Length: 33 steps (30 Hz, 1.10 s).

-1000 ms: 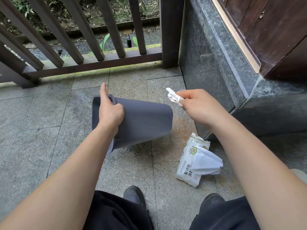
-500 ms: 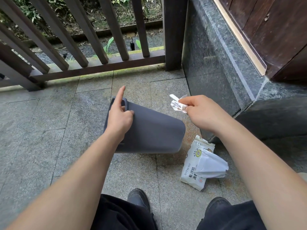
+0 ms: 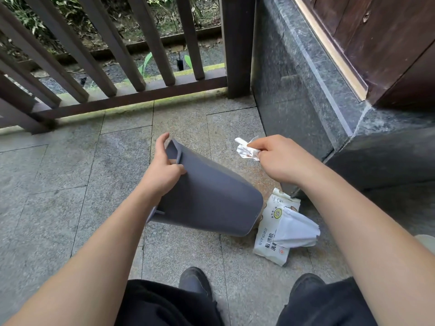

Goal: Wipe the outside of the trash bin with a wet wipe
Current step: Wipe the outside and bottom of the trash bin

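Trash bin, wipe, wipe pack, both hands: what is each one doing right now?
trash bin: tipped on its side, held up at the rim, opening facing away.
left hand: grips the bin's rim.
wet wipe: crumpled, off the bin.
right hand: pinches the wipe.
wipe pack: lying on the floor, open, a fresh wipe sticking out.
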{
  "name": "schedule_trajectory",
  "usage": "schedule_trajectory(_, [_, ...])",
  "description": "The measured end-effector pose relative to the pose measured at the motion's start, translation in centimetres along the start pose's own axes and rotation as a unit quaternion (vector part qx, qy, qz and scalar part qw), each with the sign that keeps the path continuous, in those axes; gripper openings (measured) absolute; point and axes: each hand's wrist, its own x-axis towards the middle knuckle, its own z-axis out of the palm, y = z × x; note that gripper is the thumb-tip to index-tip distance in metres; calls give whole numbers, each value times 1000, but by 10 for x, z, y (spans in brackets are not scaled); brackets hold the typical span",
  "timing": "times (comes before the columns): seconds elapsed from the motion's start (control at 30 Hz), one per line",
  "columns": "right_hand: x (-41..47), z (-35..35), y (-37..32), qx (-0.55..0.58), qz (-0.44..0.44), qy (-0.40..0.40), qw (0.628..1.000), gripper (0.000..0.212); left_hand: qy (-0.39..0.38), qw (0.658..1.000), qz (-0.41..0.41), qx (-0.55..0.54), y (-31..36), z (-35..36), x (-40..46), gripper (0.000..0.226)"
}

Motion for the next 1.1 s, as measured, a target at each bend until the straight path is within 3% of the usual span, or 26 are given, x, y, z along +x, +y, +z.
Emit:
schedule_trajectory(0.23, [-1,1,0,-8,1,-4,1000,29,8,996,-9,94,-15,6,4,87])
schedule_trajectory(0.43, [-1,7,-1,-30,-11,-17,999,27,-25,995,-8,98,-17,15,5,80])
schedule_trajectory(0.77, [-1,14,-2,-56,3,-45,997,44,-74,981,-29,175,-16,20,-3,81])
schedule_trajectory(0.97, [-1,13,-4,-57,10,-47,997,44,-91,976,32,195,-6,21,-9,78])
schedule_trajectory(1.1, [-1,11,-3,-52,8,-33,998,35,-55,975,89,196,20,10,-8,79])
